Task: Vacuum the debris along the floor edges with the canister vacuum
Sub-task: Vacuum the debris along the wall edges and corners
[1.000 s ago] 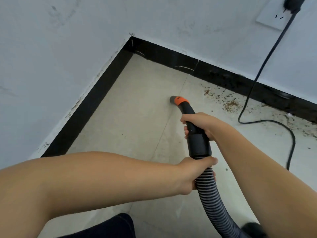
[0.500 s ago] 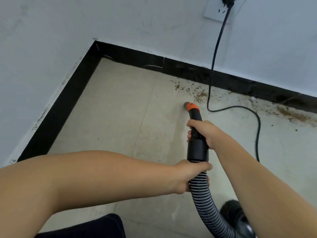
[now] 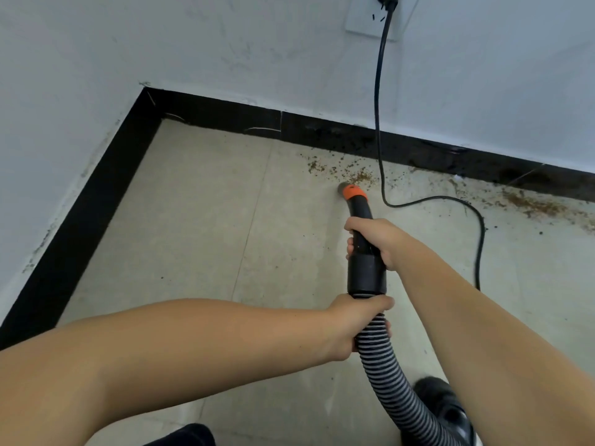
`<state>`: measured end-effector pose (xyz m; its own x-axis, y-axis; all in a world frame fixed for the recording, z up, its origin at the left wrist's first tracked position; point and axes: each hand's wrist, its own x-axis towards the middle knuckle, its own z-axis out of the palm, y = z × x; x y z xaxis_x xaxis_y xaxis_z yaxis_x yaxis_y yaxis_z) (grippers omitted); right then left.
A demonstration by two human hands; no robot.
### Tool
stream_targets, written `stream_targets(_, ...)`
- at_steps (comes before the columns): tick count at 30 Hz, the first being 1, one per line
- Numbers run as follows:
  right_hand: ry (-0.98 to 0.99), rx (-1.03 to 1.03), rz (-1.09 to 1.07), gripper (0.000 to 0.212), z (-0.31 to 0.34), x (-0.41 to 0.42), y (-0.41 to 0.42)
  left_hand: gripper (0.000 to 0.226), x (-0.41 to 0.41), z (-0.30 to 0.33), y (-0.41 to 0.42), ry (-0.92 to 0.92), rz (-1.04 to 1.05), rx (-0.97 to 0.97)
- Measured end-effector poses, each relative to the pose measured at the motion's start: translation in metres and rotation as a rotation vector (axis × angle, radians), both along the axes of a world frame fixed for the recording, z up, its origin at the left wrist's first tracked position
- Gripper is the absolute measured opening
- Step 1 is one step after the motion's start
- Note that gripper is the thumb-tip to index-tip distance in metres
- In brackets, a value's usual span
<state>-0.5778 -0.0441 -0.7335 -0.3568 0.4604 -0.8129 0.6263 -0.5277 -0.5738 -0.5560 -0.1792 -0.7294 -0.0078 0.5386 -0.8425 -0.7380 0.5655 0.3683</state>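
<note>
Floor corner: both hands gripping vac hose.

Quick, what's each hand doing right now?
Left hand: grips the ribbed hose.
Right hand: grips the black nozzle tube.

Your nozzle sits just before the debris; the power cord hangs right of it, baseboard behind.
</note>
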Motion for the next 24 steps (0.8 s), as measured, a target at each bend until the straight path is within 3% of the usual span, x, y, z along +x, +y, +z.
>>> stream_targets(5, 0.019, -0.027, 0.039, 0.017, -0.001, -0.012, -0.002, 0.017, -0.006, -0.003, 0.001, 0.016, 0.054, -0.021)
stream_targets(15, 0.035, -0.060, -0.148, 0.011, 0.004, 0.029, 0.041, 0.025, 0.005, 0.012, 0.033, 0.034, -0.082, 0.039)
stream_targets(19, 0.038, -0.082, -0.084, 0.012, 0.002, 0.015, 0.039, 0.030, 0.001, 0.009, 0.032, 0.044, -0.018, 0.027)
stream_targets(24, 0.042, -0.103, 0.034, 0.013, -0.004, -0.006, 0.023, 0.021, 0.000, 0.001, 0.020, 0.069, 0.082, -0.018)
